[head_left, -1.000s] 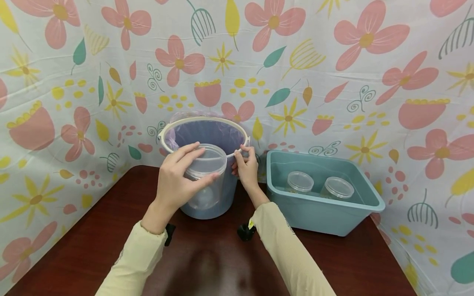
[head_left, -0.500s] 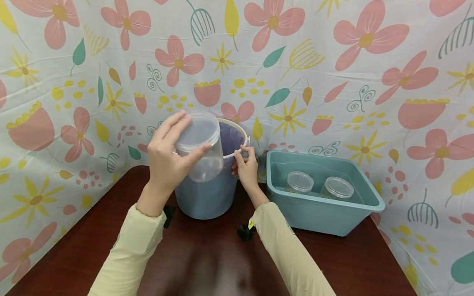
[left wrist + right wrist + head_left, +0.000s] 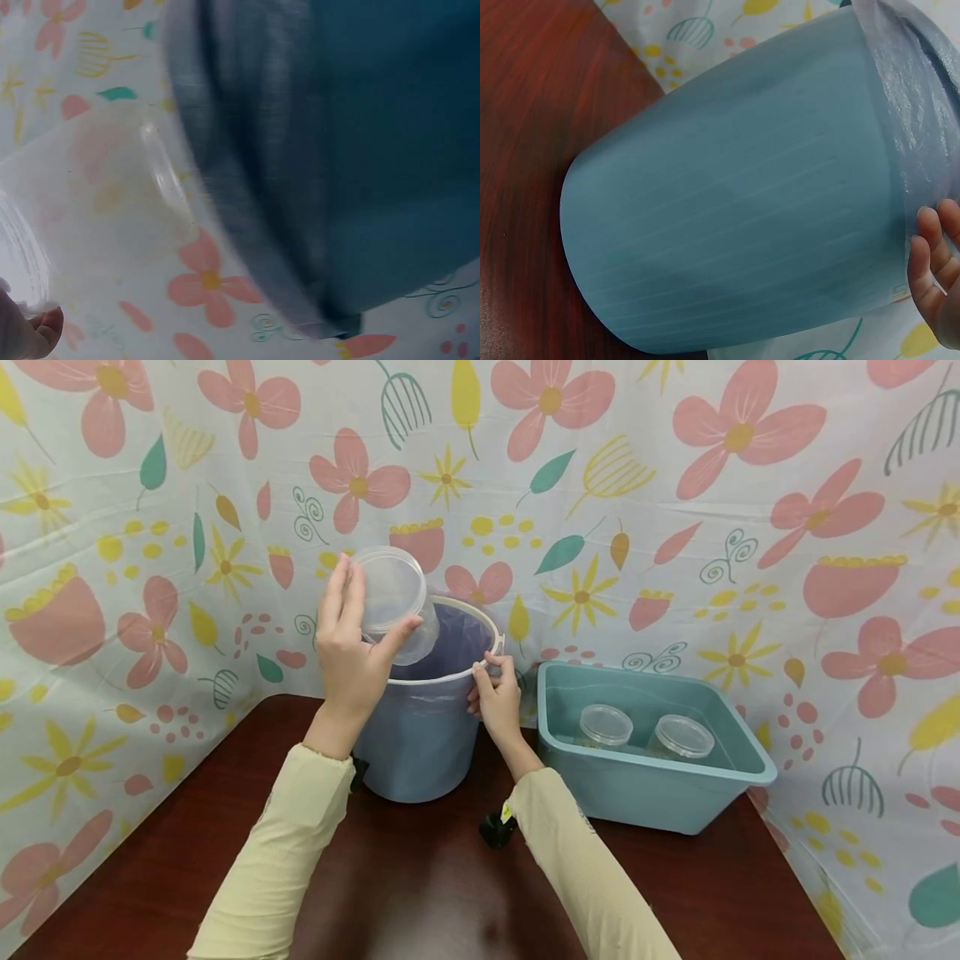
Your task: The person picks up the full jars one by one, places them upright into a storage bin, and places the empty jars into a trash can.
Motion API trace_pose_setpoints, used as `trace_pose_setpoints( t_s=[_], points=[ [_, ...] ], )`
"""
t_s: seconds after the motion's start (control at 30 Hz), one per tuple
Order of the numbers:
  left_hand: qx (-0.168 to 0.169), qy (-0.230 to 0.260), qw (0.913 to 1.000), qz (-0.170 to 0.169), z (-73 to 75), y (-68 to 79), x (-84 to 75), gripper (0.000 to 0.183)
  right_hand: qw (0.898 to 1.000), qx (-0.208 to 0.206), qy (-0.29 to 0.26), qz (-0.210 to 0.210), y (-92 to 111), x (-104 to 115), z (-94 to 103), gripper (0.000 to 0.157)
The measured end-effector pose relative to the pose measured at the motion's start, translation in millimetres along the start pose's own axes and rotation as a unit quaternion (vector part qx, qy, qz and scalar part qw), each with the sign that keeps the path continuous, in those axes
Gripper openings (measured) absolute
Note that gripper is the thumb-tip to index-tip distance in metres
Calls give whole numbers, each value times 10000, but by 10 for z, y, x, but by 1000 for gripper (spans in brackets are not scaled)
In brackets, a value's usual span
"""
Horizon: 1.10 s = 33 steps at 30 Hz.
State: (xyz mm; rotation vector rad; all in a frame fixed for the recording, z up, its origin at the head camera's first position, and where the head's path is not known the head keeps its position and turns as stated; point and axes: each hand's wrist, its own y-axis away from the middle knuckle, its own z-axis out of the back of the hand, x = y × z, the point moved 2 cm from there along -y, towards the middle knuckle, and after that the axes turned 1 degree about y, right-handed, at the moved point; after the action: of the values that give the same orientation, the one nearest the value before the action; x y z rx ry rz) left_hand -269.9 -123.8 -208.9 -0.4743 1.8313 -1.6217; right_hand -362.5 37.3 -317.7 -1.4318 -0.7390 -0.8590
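Observation:
My left hand grips a clear plastic jar with its lid on, raised over the left side of the bin's mouth. The jar is see-through in the left wrist view, with only fingertips showing at its lid end. Below it stands a blue-grey trash bin with a white rim and a thin purplish liner folded over the edge. My right hand pinches the bin's rim at the right side. In the right wrist view, its fingers lie against the liner.
To the right of the bin sits a teal basin with two lidded clear jars inside, one left and one right. Everything stands on a dark red-brown table. A flower-patterned cloth hangs behind and at the sides.
The left hand has lifted the jar from in front of the bin up to above its mouth. The right hand has kept its place on the rim.

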Motion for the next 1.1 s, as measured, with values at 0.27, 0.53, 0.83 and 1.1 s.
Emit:
trace_pose_setpoints(
  t_s=[0.27,0.53,0.83,1.1],
  points=[
    [352,-373,9981,337,-73,199,293,84,9999,72,-66,-23,-5,6,0,30],
    [866,-625,9930,506,-125,324,437,81,10000,60,-64,26,-2,8,24,29],
    [1327,-833,9852,695,-108,446,535,80,10000,53,-15,35,-11,-6,24,29],
    [1627,-930,9772,1003,-115,566,619,73,9997,249,49,-68,73,246,42,29]
  ],
)
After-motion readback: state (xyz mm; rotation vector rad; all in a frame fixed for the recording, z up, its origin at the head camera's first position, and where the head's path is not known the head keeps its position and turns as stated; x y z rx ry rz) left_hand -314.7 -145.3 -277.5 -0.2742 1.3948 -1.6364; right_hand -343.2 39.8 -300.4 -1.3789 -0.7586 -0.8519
